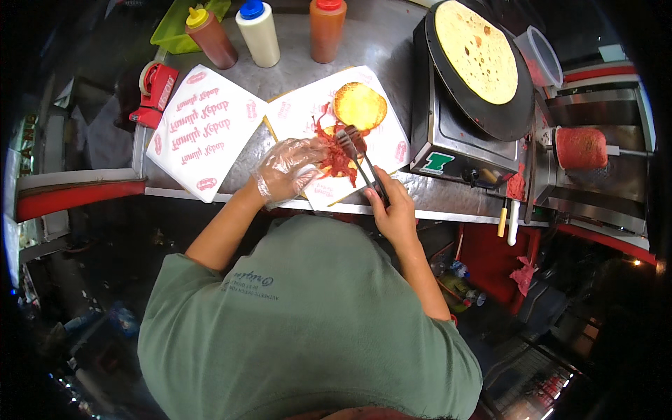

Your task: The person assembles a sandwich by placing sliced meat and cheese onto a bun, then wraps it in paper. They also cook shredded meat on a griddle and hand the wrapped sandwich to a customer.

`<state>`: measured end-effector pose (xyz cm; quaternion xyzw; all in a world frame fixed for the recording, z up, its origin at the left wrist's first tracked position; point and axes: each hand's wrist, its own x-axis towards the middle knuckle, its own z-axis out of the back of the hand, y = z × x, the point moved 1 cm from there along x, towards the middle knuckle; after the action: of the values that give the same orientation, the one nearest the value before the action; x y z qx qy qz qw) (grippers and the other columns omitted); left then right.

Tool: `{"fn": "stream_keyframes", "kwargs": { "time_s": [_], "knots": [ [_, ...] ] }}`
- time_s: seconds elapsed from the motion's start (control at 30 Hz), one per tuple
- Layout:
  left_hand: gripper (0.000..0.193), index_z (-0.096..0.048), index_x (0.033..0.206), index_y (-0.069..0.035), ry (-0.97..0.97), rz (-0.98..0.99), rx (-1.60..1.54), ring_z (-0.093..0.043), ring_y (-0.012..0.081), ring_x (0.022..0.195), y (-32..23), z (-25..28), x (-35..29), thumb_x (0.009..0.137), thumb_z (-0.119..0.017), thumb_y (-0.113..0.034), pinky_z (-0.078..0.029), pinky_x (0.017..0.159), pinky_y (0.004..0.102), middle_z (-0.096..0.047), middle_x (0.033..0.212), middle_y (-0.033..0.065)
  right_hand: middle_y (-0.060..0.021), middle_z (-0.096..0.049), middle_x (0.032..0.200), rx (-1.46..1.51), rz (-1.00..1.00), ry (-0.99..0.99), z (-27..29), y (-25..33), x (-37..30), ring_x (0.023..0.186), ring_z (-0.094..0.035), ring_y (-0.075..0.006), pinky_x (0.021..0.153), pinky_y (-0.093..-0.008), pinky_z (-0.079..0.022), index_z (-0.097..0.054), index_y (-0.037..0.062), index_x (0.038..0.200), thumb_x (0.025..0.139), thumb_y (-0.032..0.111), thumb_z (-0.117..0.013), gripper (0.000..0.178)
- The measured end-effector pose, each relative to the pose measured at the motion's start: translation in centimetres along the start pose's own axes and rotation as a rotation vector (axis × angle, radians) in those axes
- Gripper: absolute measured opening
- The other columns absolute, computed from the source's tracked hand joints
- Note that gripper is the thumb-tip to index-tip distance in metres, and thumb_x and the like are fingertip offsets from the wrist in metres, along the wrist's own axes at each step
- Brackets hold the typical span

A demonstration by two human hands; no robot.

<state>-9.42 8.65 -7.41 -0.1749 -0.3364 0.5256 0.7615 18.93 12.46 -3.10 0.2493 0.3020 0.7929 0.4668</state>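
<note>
My left hand [288,165], in a clear plastic glove, stretches its fingers over the left edge of a heap of reddish shredded meat [341,169] and touches it. My bare right hand [396,210] is closed around the handles of dark metal tongs [369,171]; their tips rest in the meat. Under the heap a bun half [327,131] shows only in part. Just beyond it, the other bun half [360,105] lies with its yellow face up. All of this sits on a white printed paper sheet [385,82].
A stack of printed paper [199,133] lies left, beside a red tape dispenser [155,94]. Sauce bottles [259,35] stand behind. At right, a flatbread [477,49] covers a round black hotplate [448,77]; beyond are a meat spit [579,148] and knives [513,222] over the counter edge.
</note>
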Motion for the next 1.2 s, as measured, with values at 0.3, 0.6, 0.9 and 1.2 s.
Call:
{"fn": "stream_keyframes", "kwargs": {
  "time_s": [0.3,0.6,0.9,1.2],
  "knots": [
    [0.026,-0.072,0.115,-0.004,-0.201,0.637,-0.014,-0.066,0.0318,0.111,1.3,2.1,6.1,0.095,-0.067,-0.020,-0.051,0.099,0.0400,-0.070,0.119,0.0164,-0.0131,-0.063,0.093,-0.252,0.246,0.211,8.0,-1.0,1.3,0.078,-0.068,-0.0304,0.066,-0.0429,-0.055,-0.062,0.0107,0.138,0.092,0.026,-0.074,0.050],
    [0.030,-0.073,0.100,-0.001,0.253,0.559,0.149,-0.069,0.0297,0.089,3.1,2.6,9.9,0.091,-0.076,-0.030,-0.055,0.081,0.0398,-0.072,0.099,0.0162,-0.0094,-0.065,0.100,-0.532,0.457,0.304,12.6,2.8,5.4,0.091,-0.069,-0.0290,0.074,-0.0411,-0.057,-0.063,0.0065,0.132,0.086,0.022,-0.077,0.050],
    [0.019,-0.072,0.107,-0.007,0.162,0.302,0.130,-0.067,0.0327,0.098,-2.5,3.2,7.3,0.097,-0.070,-0.023,-0.054,0.089,0.0422,-0.069,0.104,0.0137,-0.0111,-0.065,0.100,-0.338,0.323,0.258,12.6,0.8,4.0,0.086,-0.069,-0.0318,0.073,-0.0435,-0.055,-0.065,0.0086,0.131,0.087,0.024,-0.077,0.048],
    [0.023,-0.071,0.116,-0.007,-0.053,0.337,0.113,-0.064,0.0321,0.110,-1.5,1.5,2.9,0.099,-0.065,-0.023,-0.050,0.101,0.0417,-0.068,0.118,0.0126,-0.0109,-0.066,0.099,-0.256,0.284,0.220,10.1,-0.7,0.4,0.085,-0.069,-0.0317,0.073,-0.0427,-0.056,-0.066,0.0129,0.133,0.085,0.024,-0.080,0.051]
  ]
}}
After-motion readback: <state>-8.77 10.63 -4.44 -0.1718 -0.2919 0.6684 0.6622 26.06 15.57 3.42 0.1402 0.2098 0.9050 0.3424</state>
